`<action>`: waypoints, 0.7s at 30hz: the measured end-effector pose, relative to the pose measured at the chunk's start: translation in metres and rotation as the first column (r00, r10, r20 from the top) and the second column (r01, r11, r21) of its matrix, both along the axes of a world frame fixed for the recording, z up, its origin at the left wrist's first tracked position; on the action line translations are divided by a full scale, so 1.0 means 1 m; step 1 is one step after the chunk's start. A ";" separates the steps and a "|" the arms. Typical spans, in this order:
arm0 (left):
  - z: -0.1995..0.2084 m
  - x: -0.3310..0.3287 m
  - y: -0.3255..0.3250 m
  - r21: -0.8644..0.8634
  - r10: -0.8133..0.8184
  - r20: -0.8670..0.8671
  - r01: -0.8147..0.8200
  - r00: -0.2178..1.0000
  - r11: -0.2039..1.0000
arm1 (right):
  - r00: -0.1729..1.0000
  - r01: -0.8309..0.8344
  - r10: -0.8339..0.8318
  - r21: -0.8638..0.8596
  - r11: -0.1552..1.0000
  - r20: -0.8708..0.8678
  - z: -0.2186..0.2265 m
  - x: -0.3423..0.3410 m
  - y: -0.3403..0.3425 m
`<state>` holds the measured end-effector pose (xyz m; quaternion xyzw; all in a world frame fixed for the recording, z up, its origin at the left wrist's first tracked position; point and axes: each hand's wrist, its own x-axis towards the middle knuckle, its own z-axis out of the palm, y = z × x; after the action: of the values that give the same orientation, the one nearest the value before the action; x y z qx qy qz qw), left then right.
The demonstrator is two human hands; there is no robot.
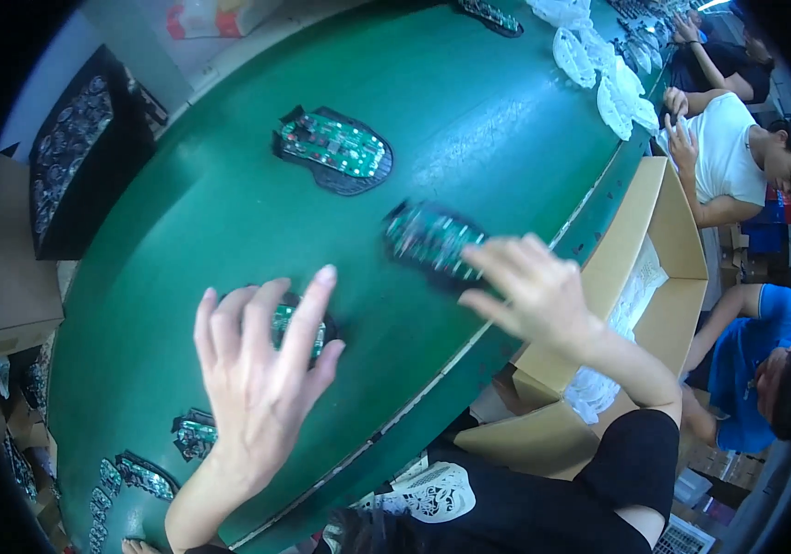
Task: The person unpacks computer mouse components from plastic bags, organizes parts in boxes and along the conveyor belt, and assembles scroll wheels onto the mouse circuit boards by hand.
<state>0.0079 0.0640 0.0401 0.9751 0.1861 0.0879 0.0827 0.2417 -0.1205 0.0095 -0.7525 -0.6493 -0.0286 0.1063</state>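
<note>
Head view: the hands (252,355) (538,288) are at two green circuit boards (282,319) (430,238).

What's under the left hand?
Under the left hand, parts of a green circuit board and its dark shell show between the fingers; the rest is covered.

Your left hand (261,369) covers most of one circuit board (283,319), hiding whether your palm touches it, and your left forearm (203,503) hides part of a second board (192,434) at the near left. Your right hand (543,294) and the board beside its fingers (428,238) are blurred, so its hold is unclear. The picture's top edge cuts off the far board (495,18).
</note>
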 end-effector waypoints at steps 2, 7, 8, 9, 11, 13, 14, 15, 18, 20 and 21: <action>0.011 -0.012 0.009 0.004 0.048 0.002 -0.048 0.999 0.999 | 0.990 0.142 -0.142 -0.025 0.990 -0.012 0.001 0.040 0.007; 0.031 -0.027 0.043 0.120 0.148 0.094 -0.159 0.985 0.980 | 0.971 0.240 -0.241 -0.056 0.969 -0.005 -0.010 0.147 0.056; 0.032 -0.025 0.057 0.127 0.158 0.135 -0.176 0.978 0.976 | 0.968 0.252 -0.252 -0.057 0.966 0.009 -0.013 0.166 0.067; 0.029 -0.022 0.075 0.155 0.167 0.175 -0.195 0.970 0.968 | 0.969 0.247 -0.247 -0.045 0.968 0.011 -0.017 0.183 0.080; 0.023 -0.013 0.125 0.288 0.141 0.260 -0.216 0.955 0.933 | 0.962 0.272 -0.272 -0.071 0.960 0.002 -0.025 0.210 0.104; 0.023 -0.013 0.180 0.300 0.190 0.315 -0.287 0.930 0.910 | 0.972 0.236 -0.236 -0.057 0.970 0.008 -0.033 0.220 0.127; 0.023 -0.017 0.208 0.268 0.202 0.337 -0.300 0.920 0.916 | 0.977 0.212 -0.211 -0.057 0.976 0.021 -0.033 0.222 0.137; 0.018 -0.018 0.237 0.181 0.248 0.343 -0.323 0.906 0.929 | 0.977 0.212 -0.211 -0.057 0.976 0.022 -0.032 0.220 0.139; 0.007 -0.022 0.302 -0.035 0.378 0.138 -0.377 0.915 0.926 | 0.978 0.208 -0.207 -0.058 0.976 0.024 -0.024 0.212 0.136; -0.002 -0.020 0.324 -0.046 0.377 0.091 -0.374 0.922 0.926 | 0.974 0.221 -0.224 0.101 0.970 0.017 -0.016 0.196 0.127; -0.006 -0.018 0.330 -0.052 0.380 0.046 -0.378 0.924 0.924 | 0.967 0.256 -0.253 0.114 0.960 -0.044 -0.004 0.183 0.121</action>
<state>-0.0100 0.3942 0.0337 0.9160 0.3705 0.1251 0.0896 0.4244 0.0007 0.0055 -0.8224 -0.5427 -0.0697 0.1560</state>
